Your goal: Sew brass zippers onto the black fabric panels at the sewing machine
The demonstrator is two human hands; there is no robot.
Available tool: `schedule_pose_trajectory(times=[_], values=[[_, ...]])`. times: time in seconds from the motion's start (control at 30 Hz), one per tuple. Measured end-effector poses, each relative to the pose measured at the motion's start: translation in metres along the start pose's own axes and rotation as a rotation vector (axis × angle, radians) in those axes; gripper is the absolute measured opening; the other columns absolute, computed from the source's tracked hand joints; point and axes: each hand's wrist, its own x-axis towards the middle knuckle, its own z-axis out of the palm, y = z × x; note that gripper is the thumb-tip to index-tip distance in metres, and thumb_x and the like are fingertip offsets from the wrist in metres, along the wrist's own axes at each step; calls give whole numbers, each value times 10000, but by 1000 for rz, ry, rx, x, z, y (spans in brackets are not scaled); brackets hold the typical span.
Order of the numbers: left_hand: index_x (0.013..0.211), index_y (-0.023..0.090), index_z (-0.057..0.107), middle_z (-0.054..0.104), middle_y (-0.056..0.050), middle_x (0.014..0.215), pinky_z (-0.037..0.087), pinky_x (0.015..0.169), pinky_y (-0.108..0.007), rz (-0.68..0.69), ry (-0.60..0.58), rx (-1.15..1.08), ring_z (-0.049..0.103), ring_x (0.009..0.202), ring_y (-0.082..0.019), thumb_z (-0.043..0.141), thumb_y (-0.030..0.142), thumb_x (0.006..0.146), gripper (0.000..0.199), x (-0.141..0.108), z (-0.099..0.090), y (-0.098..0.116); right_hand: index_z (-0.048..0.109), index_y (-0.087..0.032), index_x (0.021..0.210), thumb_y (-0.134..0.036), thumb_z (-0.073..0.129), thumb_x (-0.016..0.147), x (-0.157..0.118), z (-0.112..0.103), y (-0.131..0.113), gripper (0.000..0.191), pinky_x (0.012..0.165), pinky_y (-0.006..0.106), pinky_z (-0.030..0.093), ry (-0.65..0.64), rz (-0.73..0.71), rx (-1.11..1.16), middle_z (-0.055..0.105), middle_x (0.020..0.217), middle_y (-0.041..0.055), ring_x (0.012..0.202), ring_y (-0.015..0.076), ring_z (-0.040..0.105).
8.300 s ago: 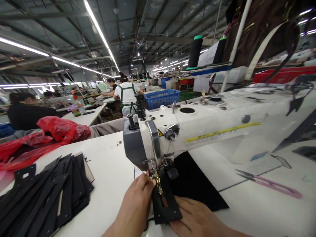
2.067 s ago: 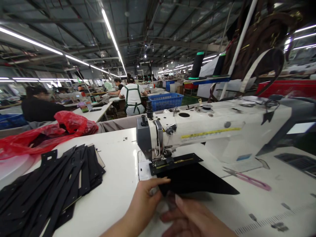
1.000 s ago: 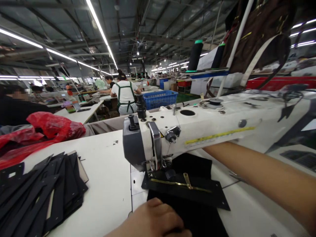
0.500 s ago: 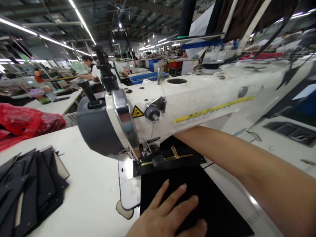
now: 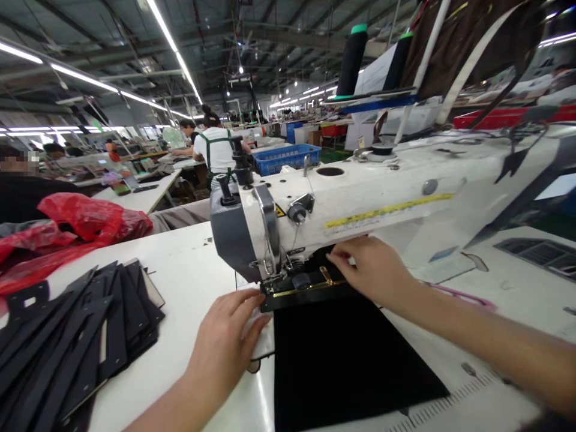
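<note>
A black fabric panel [image 5: 346,360] lies on the white table under the sewing machine [image 5: 378,192]. Along its upper edge runs a black strip with a gold zipper [image 5: 292,293], whose gold pull [image 5: 326,275] sits right of the presser area. My left hand [image 5: 231,327] is at the strip's left end, fingertips touching it and thumb apart from the fingers; I see nothing gripped. Close to the pull, my right hand [image 5: 369,267] has thumb and forefinger pinched together at the edge of the black material; what lies between them is too small to make out.
Black strips [image 5: 85,336] are piled at the left, with red plastic [image 5: 94,222] behind them. A blue basket [image 5: 288,157] and a person in a white top [image 5: 216,150] are beyond the machine. Thread cones [image 5: 353,63] stand above it.
My left hand has moved from the panel up to the strip's left end. My right hand has come into sight from behind the machine head. The view has shifted, showing more on the left.
</note>
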Motion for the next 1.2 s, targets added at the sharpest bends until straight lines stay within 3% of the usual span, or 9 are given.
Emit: schedule_pose_trajectory(times=[0.1,0.17,0.27,0.37,0.53,0.97,1.2], values=[[945,146,639,681,-100,996,519,855,-418,122,-45,53,642,935,-226,429,199,891,223,1,10,-10,601,-147,737,-143,507,858,-24,11,-28,153,704,331,419,-60,-290,-80,587,743,51,726,185,526],[909,155,647,689,-88,985,504,888,-414,137,-78,65,641,948,-212,415,152,889,233,0,16,-9,620,-137,827,-101,491,846,-30,27,-42,136,736,343,426,-59,-372,-96,604,835,74,793,203,526],[890,166,651,693,-88,970,491,903,-429,130,-74,91,643,946,-210,423,128,880,230,-2,19,-5,627,-113,903,-84,493,825,-25,49,-48,158,746,377,424,-88,-347,-137,598,913,111,854,238,503],[926,160,644,688,-99,988,469,925,-448,144,-65,93,636,963,-213,423,119,878,230,-5,21,-6,625,-114,947,-102,492,833,-17,58,-43,175,773,401,407,-115,-372,-114,591,960,124,900,256,484],[954,145,633,671,-111,1036,464,930,-464,144,-67,80,626,985,-227,420,91,856,241,-6,23,-11,586,-92,1010,-82,472,826,-16,58,-39,216,841,414,366,-167,-437,-70,574,1036,121,957,257,473],[933,138,620,690,-88,985,496,851,-417,195,-50,191,644,937,-216,372,115,902,251,0,22,-5,578,-106,966,-115,473,843,-13,59,-36,162,824,406,337,-207,-475,-218,568,1001,104,954,252,480],[920,137,623,689,-82,990,462,856,-429,187,-75,206,648,925,-221,352,104,899,274,1,19,-4,587,-92,982,-78,450,834,-16,61,-37,202,810,405,347,-199,-458,-172,564,1025,116,972,254,470]])
